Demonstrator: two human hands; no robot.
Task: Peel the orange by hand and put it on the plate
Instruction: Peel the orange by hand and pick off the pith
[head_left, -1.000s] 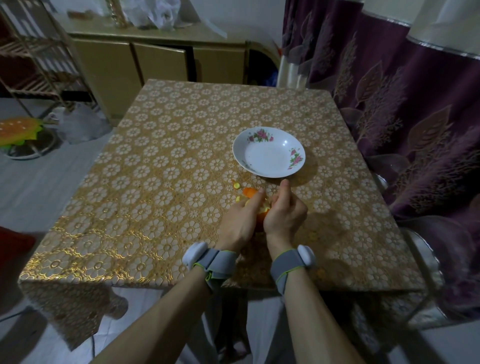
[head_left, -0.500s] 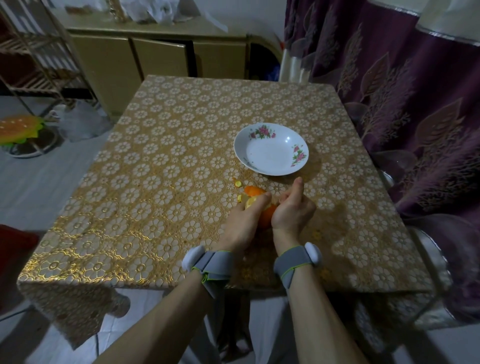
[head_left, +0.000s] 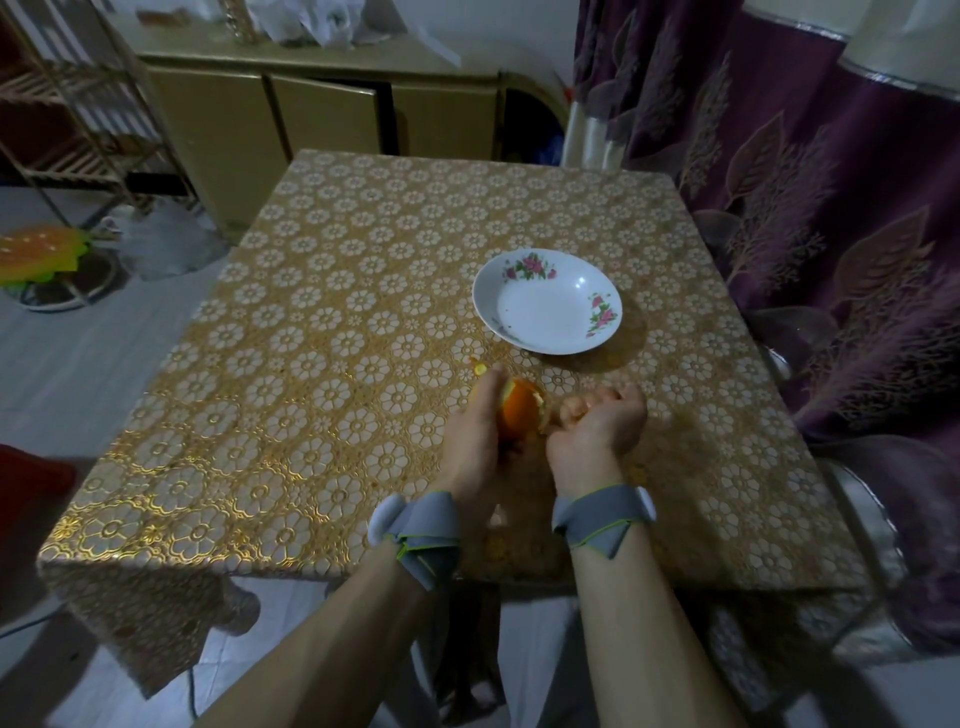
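Your left grip (head_left: 475, 423) is wrapped around the orange (head_left: 519, 410), fingers curled over its far side, and holds it just above the counter (head_left: 337, 364). The fruit sits toward the counter's 5 o'clock part, near your edge. Its peel is torn open at the top, with a ragged pale rim showing on the side facing your other hand.

Your right grip (head_left: 602, 423) is at 3 o'clock of the orange, just beside it, with its fingers (head_left: 576, 410) curled in tight toward the torn rim. I cannot tell whether they are pinching peel or only pressing against it, since the fingers hide the contact.

1 small yellow peel scrap (head_left: 480, 369) lies on the counter at 11 o'clock of the orange, by your left fingertips.

The plate (head_left: 483, 306), white with pink flowers, stands at 1 o'clock of the orange, apart from it and holding nothing.

You wear 2 grey wristbands (head_left: 415, 525), 1 on each wrist. A purple curtain (head_left: 805, 208) hangs along the counter's 3 o'clock side, and a tan cabinet (head_left: 260, 119) stands at 12 o'clock.
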